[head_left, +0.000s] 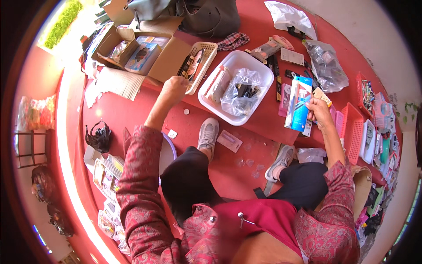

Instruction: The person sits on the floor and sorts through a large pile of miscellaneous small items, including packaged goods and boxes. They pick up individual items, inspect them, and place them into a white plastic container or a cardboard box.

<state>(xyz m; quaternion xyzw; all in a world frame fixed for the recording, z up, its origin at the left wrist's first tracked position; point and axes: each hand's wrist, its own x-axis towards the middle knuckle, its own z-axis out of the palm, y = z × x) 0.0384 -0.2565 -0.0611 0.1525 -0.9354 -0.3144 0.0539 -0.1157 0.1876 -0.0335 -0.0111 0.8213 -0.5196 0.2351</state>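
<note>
Down on red floor [246, 127], left hand [174, 86] gripping cream basket [203, 61] rim; right hand [318, 110] clasping blue packet [300, 105]; white tub [259, 94] partly filled; many items lying unsorted.

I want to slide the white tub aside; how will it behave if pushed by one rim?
The white tub looks like thin plastic, so the rim may flex. It holds only a clear bag and a few packets, so it is probably light. Its flat base on the red floor should slide rather than tip.
</note>
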